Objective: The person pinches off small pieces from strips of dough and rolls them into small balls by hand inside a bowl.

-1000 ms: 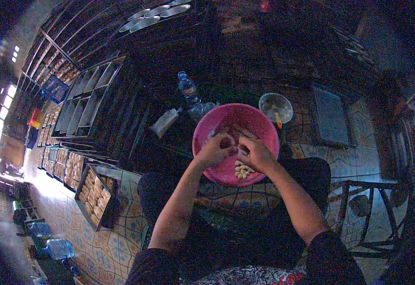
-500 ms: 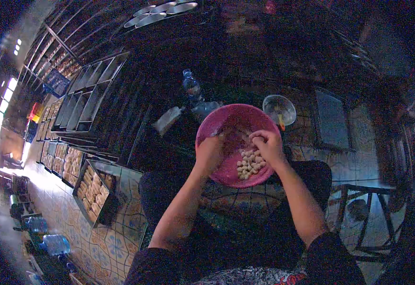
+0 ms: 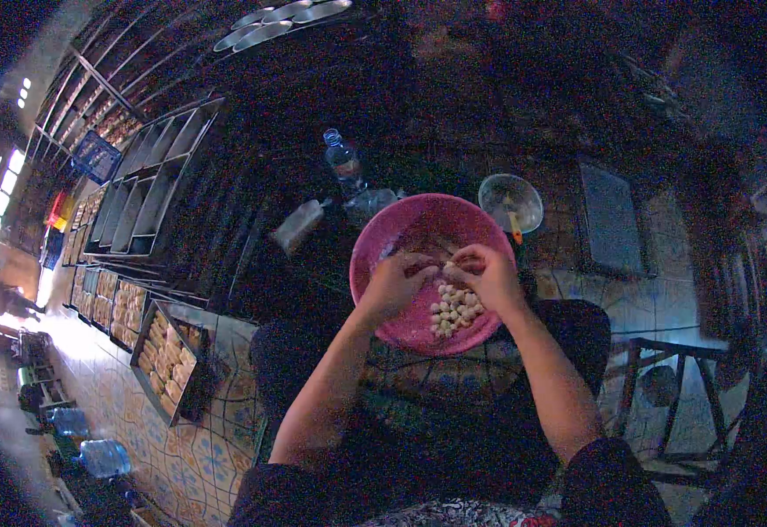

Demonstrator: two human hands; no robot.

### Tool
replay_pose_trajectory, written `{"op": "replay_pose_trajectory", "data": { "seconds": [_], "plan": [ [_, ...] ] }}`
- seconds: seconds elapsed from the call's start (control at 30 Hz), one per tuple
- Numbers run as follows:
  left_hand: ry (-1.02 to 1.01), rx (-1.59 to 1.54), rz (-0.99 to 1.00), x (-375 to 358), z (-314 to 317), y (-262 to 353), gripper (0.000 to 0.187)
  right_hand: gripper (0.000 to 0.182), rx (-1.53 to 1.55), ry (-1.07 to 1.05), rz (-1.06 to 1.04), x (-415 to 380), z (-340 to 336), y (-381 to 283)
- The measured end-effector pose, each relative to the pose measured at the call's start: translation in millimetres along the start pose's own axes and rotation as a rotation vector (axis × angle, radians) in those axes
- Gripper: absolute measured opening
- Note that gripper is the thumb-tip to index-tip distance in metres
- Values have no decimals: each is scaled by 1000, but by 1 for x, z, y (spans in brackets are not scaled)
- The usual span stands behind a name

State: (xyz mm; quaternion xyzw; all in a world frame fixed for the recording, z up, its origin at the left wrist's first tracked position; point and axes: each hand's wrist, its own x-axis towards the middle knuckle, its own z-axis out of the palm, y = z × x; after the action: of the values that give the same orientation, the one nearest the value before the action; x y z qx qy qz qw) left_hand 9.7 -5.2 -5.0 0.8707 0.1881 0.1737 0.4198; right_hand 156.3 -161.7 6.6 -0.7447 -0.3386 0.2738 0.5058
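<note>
A pink round basin (image 3: 383,316) rests at my lap. Several small pale balls (image 3: 455,311) lie together in its lower right part. My left hand (image 3: 397,284) is inside the basin on the left, its fingers bent toward the middle. My right hand (image 3: 487,274) is over the right side, thumb and fingers pinched on a small pale piece (image 3: 448,267). The fingertips of both hands nearly meet. Whatever the left fingertips hold is too small and dark to make out.
A clear bowl (image 3: 499,191) with an orange-handled tool stands behind the basin's right side. Plastic bottles (image 3: 345,162) lie behind its left. Trays of bread-like rolls (image 3: 168,358) line the left floor. A metal frame stool (image 3: 678,351) stands at right.
My left hand has risen out of the basin's shadow toward the middle, and my right hand has shifted slightly left, so the fingertips are closer together. The view has moved slightly.
</note>
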Motion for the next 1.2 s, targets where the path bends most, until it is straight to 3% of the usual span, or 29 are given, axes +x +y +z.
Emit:
{"op": "replay_pose_trajectory", "data": {
  "seconds": [0.07, 0.2, 0.27, 0.3, 0.4, 0.47, 0.53, 0.6, 0.67, 0.7, 0.83, 0.9, 0.93, 1.03, 1.1, 1.17, 1.2],
  "plan": [
    [-131, -199, -136, 2, -7, 13, 33, 31, -155, -36, -50, 1, 0, -7],
    [-139, -216, -155, 2, -4, 6, 30, 34, -245, -110, -235, 5, 9, 1],
    [-66, -77, -133, 6, -3, 1, 28, 35, -256, -51, -265, 4, 19, -1],
    [-55, -78, -123, 8, 0, -3, 28, 35, -104, 11, -307, 4, 24, -1],
    [16, -188, -272, 11, 12, -13, 28, 29, -139, 4, -247, 6, 22, -18],
    [-30, -527, -469, 15, 16, -13, 29, 29, -100, -31, -210, 10, 21, -18],
    [-72, -524, -489, 19, 18, -17, 32, 34, -2, -39, -132, 14, 21, -24],
    [64, -552, -588, 21, 21, -13, 30, 37, 32, -5, -151, 18, 18, -25],
    [18, -714, -634, 25, 16, -4, 30, 35, -306, 38, -388, 23, 14, -13],
    [-22, -873, -677, 27, 14, -2, 30, 35, -309, 41, -384, 25, 13, -10],
    [36, -669, -632, 29, 23, -6, 26, 30, -356, 50, -369, 26, 20, 1],
    [249, -680, -526, 24, 42, -19, 26, 28, -374, 44, -355, 23, 24, 2],
    [261, -669, -548, 20, 39, -14, 26, 26, -377, 58, -301, 21, 25, -1],
    [190, -105, -305, 24, 31, -3, 29, 23, -361, 99, -272, 28, 29, -7],
    [151, -149, -274, 25, 28, 3, 30, 21, -368, 153, -274, 28, 22, -4],
    [99, -256, -317, 25, 29, 0, 31, 21, -62, 122, -98, 28, 21, 1],
    [90, -263, -308, 25, 28, -3, 31, 21, -70, 135, -95, 28, 20, -2]
  ]
}}
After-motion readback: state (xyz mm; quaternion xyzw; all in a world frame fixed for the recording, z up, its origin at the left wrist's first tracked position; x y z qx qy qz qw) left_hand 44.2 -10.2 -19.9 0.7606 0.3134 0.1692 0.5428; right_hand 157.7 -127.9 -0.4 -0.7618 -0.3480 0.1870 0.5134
